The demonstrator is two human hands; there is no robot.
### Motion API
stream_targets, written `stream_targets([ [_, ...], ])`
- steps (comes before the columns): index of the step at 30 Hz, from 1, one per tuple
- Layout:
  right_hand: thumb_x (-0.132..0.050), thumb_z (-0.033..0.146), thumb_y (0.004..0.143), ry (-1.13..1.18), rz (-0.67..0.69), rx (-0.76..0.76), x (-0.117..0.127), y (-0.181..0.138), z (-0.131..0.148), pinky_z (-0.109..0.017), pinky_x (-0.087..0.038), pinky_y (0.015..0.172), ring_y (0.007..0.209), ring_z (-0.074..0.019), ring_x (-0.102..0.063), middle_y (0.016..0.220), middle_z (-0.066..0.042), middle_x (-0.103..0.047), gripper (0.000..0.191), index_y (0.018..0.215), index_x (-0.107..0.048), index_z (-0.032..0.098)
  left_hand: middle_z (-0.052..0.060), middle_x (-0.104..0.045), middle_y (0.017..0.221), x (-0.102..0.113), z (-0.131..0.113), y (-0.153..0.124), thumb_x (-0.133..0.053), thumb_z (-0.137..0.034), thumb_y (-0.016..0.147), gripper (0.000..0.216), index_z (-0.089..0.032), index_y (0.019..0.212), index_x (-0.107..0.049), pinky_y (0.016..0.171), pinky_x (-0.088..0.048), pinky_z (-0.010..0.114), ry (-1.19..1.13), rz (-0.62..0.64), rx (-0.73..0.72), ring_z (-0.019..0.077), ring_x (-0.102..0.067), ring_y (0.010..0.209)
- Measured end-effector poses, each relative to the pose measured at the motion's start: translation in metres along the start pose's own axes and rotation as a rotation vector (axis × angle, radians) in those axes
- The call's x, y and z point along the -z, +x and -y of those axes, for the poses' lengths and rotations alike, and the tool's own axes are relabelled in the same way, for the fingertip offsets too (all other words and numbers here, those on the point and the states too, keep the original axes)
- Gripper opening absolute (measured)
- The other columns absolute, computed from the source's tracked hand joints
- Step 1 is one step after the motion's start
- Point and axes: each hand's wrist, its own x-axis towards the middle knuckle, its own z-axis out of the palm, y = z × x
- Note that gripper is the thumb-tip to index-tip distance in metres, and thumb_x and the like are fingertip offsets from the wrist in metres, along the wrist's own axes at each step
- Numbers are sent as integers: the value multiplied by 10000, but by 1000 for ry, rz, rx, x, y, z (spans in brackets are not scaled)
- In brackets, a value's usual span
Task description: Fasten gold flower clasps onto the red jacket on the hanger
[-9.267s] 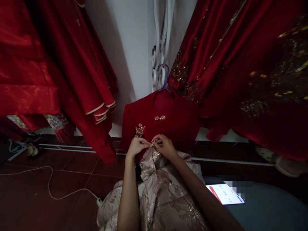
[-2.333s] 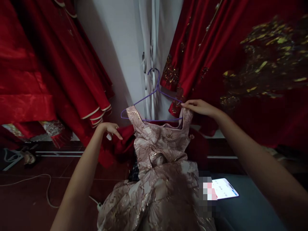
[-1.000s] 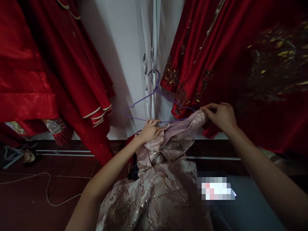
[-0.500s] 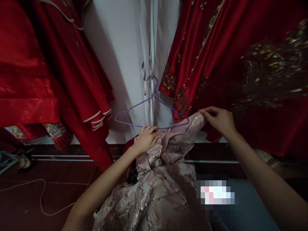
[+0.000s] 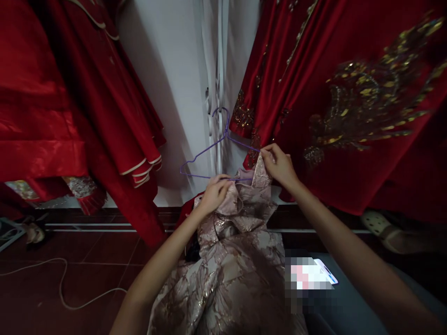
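A purple hanger (image 5: 202, 152) hangs by its hook from a white metal stand. Below it a pinkish dress with a shiny gold pattern (image 5: 240, 260) spreads down toward me. My right hand (image 5: 279, 166) pinches the dress's shoulder strap, which lies over the right arm of the hanger. My left hand (image 5: 215, 193) is closed on the dress's top edge, by the hanger's bottom bar. The left end of the hanger is bare. What lies under the left fingers is partly hidden.
Red garments (image 5: 115, 107) hang on the left, and a red gown with gold sequins (image 5: 380, 93) on the right. The white stand (image 5: 220, 56) rises between them. A lit phone (image 5: 326, 271) lies low right, partly blurred. A pale cable (image 5: 64, 288) crosses the floor; a clog (image 5: 379, 225) shows at right.
My right hand has moved left and slightly up, bringing the strap from beyond the hanger's right end over its arm. My left hand has shifted slightly. The hanger has tilted and swung right.
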Motion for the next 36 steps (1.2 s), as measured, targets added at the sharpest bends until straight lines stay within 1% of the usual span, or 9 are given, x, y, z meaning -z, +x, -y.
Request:
stream_targets([
  [4,-404,481,833,17,1,0,1,5,-5,-293,-392,682,684,-176,-563,787,-15,-643,289,870,-554,237,74,-553,912,35,56,-20,-355,-391,893,352,-174,837,-626,836,-395,299,145,-343,300,169,-516,900],
  [8,-411,507,820,43,42,-24,1,9,-8,-268,-396,614,621,-158,-538,715,-1,-617,302,860,-553,243,42,-539,728,59,115,-46,-328,-418,888,391,-171,757,-602,746,-403,262,130,-389,512,155,-513,757],
  [12,-402,487,828,42,41,-5,-1,12,-12,-266,-404,610,638,-154,-542,741,-6,-615,296,865,-553,236,32,-584,737,64,142,-58,-366,-470,849,411,-151,736,-599,728,-412,239,-92,-395,576,147,-520,761],
  [21,-412,499,820,52,56,11,2,17,-20,-254,-407,592,632,-146,-536,749,-12,-620,323,878,-561,218,28,-582,730,72,141,-50,-393,-468,838,387,-147,763,-595,702,-419,227,-171,-403,541,138,-522,744],
  [25,-438,492,807,119,74,21,-3,18,-23,-264,-412,599,636,-150,-532,742,-14,-609,303,852,-557,216,43,-592,770,82,135,-32,-375,-460,851,385,-152,787,-597,733,-417,240,-127,-381,499,150,-529,782],
  [28,-445,482,805,168,109,7,-9,16,-25,-270,-420,604,647,-152,-534,730,-11,-601,284,825,-548,218,55,-603,812,88,121,-4,-356,-448,867,388,-164,790,-609,792,-408,264,-25,-300,382,161,-530,824],
  [32,-446,468,809,186,109,17,-9,16,-26,-279,-429,625,674,-155,-544,748,-16,-602,270,835,-541,217,47,-609,781,92,97,32,-395,-487,848,403,-179,705,-611,842,-389,293,74,-69,234,178,-530,849],
  [34,-443,467,811,166,102,35,-5,17,-27,-279,-429,622,672,-153,-545,754,-17,-604,274,845,-543,214,44,-622,766,91,95,38,-388,-542,830,450,-174,705,-616,811,-407,293,2,15,284,186,-547,835],
  [36,-438,470,814,145,110,49,-2,19,-28,-275,-428,613,661,-148,-542,748,-16,-604,282,841,-546,211,51,-644,816,87,103,33,-299,-583,842,534,-163,827,-630,759,-434,283,-155,0,418,186,-574,821],
])
